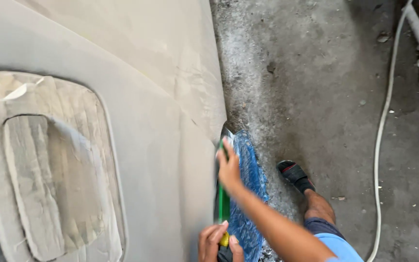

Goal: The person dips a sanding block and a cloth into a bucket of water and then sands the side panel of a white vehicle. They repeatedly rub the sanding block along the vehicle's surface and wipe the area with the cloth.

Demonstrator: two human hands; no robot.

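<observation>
Green, thin plastic strip (223,206) runs along the grey primed car panel's (170,160) edge beside blue crinkled masking film (250,179). My right hand (229,167) presses its top with curled fingers; my left hand (217,242) pinches its yellow lower end. It looks light, bendy, best gripped at both ends.

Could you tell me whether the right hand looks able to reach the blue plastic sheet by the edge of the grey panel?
Probably yes: the right hand already lies against the blue plastic sheet beside the grey panel, gripping the green tool, with nothing between them.
</observation>
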